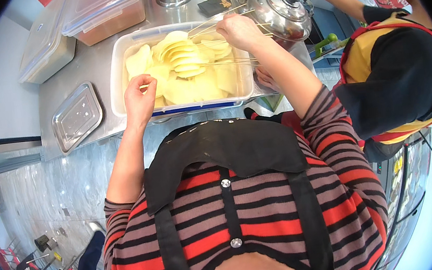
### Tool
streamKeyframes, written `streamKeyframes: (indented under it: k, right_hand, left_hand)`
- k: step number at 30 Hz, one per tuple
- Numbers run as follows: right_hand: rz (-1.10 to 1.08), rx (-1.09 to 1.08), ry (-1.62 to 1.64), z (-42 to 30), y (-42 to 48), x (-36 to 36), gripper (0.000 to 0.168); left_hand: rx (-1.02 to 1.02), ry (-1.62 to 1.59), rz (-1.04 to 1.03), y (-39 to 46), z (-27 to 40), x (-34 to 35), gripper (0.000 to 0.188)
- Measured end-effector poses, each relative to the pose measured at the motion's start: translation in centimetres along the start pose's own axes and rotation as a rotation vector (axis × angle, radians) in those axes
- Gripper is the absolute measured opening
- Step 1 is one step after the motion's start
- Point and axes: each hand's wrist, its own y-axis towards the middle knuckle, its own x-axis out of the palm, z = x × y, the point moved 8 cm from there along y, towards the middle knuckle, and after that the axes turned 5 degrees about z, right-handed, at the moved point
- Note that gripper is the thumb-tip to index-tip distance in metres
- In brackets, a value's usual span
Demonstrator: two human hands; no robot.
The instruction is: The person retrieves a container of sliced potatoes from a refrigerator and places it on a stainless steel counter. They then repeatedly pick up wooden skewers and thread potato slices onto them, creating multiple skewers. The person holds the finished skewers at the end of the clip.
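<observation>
A clear plastic tub [115,80] holds thin pale-yellow slices, probably potato, in liquid. Several thin wooden skewers [231,61] lie across its right side, their far ends beyond the rim; a fanned row of slices [186,59] sits at the middle. My right hand [239,31] is over the tub's right back part, fingers closed on a skewer that its palm partly hides. Above the left front part of the tub is my left hand [140,97], thumb and forefinger curled into a ring; whether a slice is between them cannot be told.
Lidded plastic boxes [113,20] stand at the back left, a steel tray [78,116] at the left edge. Steel kettles [280,13] stand close behind my right hand. A co-worker [402,71] is at the right; another hand [267,78], partly hidden, is below my right forearm.
</observation>
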Motion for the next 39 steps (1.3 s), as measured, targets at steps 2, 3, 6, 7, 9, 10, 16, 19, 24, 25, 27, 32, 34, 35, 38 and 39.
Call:
streamKeyframes:
  k: [2, 3, 6, 7, 9, 10, 16, 19, 24, 25, 27, 32, 34, 35, 38, 39]
  right_hand:
    - [0.065, -0.046, -0.019, 0.3, -0.6, 0.0, 0.014]
    - [0.097, -0.074, -0.027, 0.1, -0.7, -0.3, 0.013]
    - [0.165, -0.185, -0.117, -0.7, -0.2, -1.3, 0.013]
    - [0.157, -0.19, -0.073, -0.8, -0.1, -1.3, 0.012]
    - [0.146, -0.204, 0.019, -1.2, 0.3, -1.3, 0.011]
    - [0.159, -0.23, 0.012, -1.4, 0.5, -1.5, 0.01]
    - [0.205, -0.354, 0.066, -2.6, 2.3, -3.1, 0.008]
    - [0.208, -0.36, 0.081, -2.6, 3.2, -3.1, 0.011]
    - [0.156, -0.25, -0.007, -0.6, 4.0, -0.5, 0.01]
    - [0.141, -0.259, -0.015, -0.2, 4.0, -0.1, 0.011]
    - [0.107, -0.274, -0.029, 0.4, 4.0, 0.6, 0.011]
    - [-0.07, -0.112, -0.048, 2.2, 3.4, 2.3, 0.017]
    - [-0.096, -0.079, -0.056, 2.4, 2.5, 2.5, 0.02]
    - [-0.11, -0.057, -0.07, 2.7, 2.2, 2.4, 0.021]
    - [-0.153, -0.036, -0.105, 2.1, 0.9, 2.1, 0.027]
    - [-0.164, -0.032, -0.116, 1.8, 0.3, 2.0, 0.029]
  left_hand:
    - [0.029, 0.031, -0.004, -0.2, 0.1, 0.3, 0.01]
    - [0.03, 0.043, -0.011, -0.4, 0.0, 0.4, 0.01]
    - [0.042, 0.089, -0.008, -0.4, 0.1, 0.7, 0.011]
    - [0.047, 0.106, -0.003, -0.4, 0.2, 0.9, 0.011]
    - [0.047, 0.249, 0.001, -0.6, 0.3, 1.3, 0.013]
    - [0.047, 0.322, 0.005, -0.6, 0.4, 1.4, 0.014]
    - [0.055, 0.467, 0.017, -0.9, 0.8, 1.2, 0.016]
    - [0.022, 0.489, 0.019, -0.9, 0.9, 1.2, 0.017]
    - [0.027, 0.497, 0.018, -1.1, 1.3, 1.3, 0.017]
    - [0.034, 0.499, 0.021, -1.1, 1.3, 1.3, 0.017]
    - [0.031, 0.501, 0.025, -1.0, 1.2, 1.3, 0.017]
    - [0.054, 0.5, 0.02, -1.0, 1.4, 1.3, 0.017]
    - [0.055, 0.501, 0.015, -1.2, 1.5, 1.3, 0.018]
    - [0.061, 0.506, 0.015, -1.1, 1.4, 1.4, 0.018]
    - [0.065, 0.507, 0.014, -1.1, 0.9, 1.3, 0.019]
    - [0.064, 0.509, 0.012, -1.1, 1.1, 1.3, 0.019]
